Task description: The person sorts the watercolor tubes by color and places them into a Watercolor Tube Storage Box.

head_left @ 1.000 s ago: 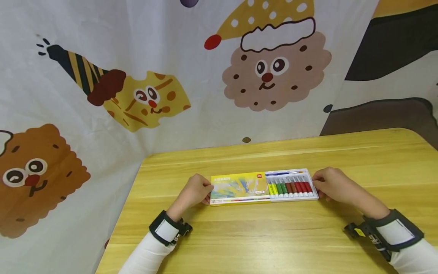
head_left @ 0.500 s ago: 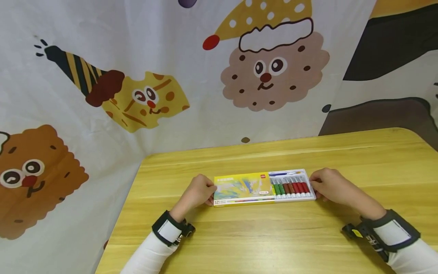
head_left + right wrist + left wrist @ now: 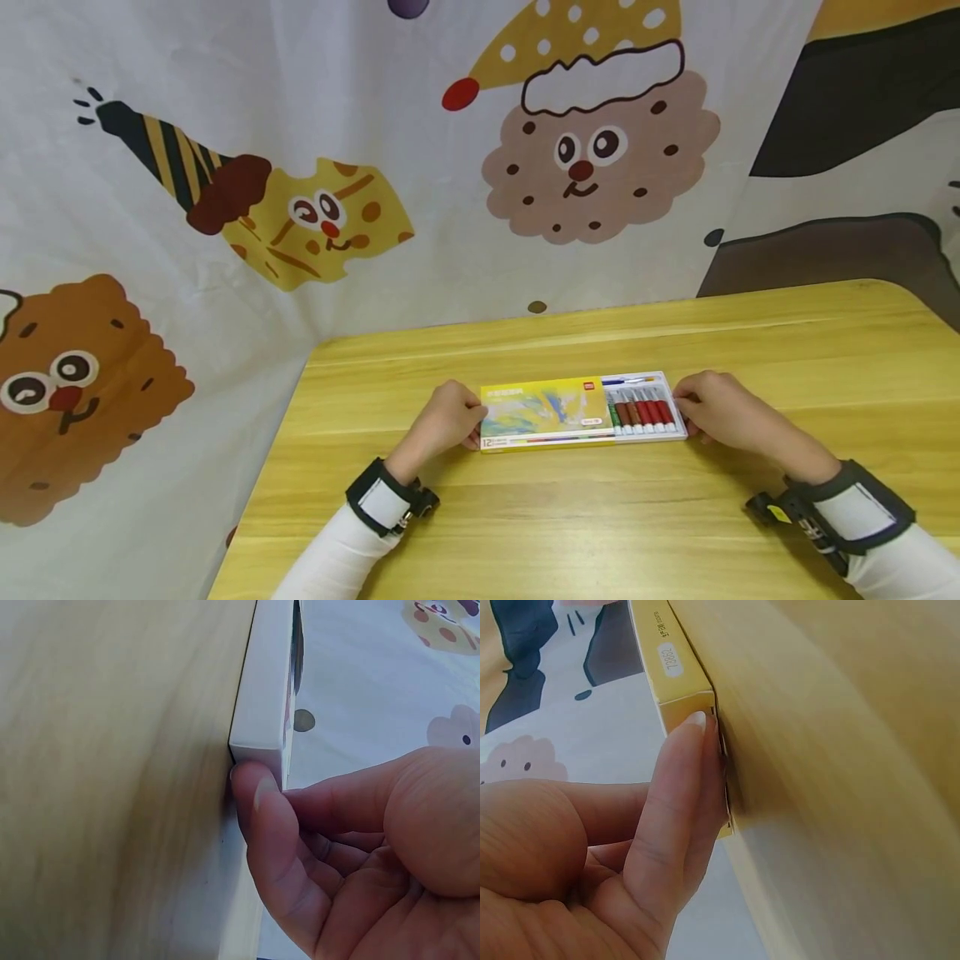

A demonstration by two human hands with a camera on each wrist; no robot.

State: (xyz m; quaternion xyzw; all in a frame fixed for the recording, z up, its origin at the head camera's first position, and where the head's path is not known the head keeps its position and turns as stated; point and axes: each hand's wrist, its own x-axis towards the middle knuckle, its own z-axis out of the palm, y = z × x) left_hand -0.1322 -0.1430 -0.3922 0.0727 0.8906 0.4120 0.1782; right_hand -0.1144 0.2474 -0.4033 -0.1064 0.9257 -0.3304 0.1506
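Observation:
A yellow cardboard sleeve (image 3: 546, 412) printed with a paint-splash picture lies flat on the table. From its right end sticks out a white tray (image 3: 680, 433) bearing red, brown and green paint tubes (image 3: 643, 414) and a blue-handled paintbrush (image 3: 630, 381). My left hand (image 3: 442, 417) holds the sleeve's left end; the left wrist view shows its fingers (image 3: 682, 787) against the end face. At the opposite end my right hand (image 3: 723, 408) holds the tray's outer end, its fingertips (image 3: 274, 817) at the white end wall in the right wrist view. The sleeve hides the tray's left part.
The wooden table (image 3: 570, 517) ends at the back against a hanging cloth (image 3: 450, 283) with cartoon cookies and cheese. Each wrist wears a black strap (image 3: 386, 497) with a small camera.
The sleeve and left hand have moved right, and the right hand has moved slightly left with the tray. Less of the tray shows; the yellow tubes are now covered.

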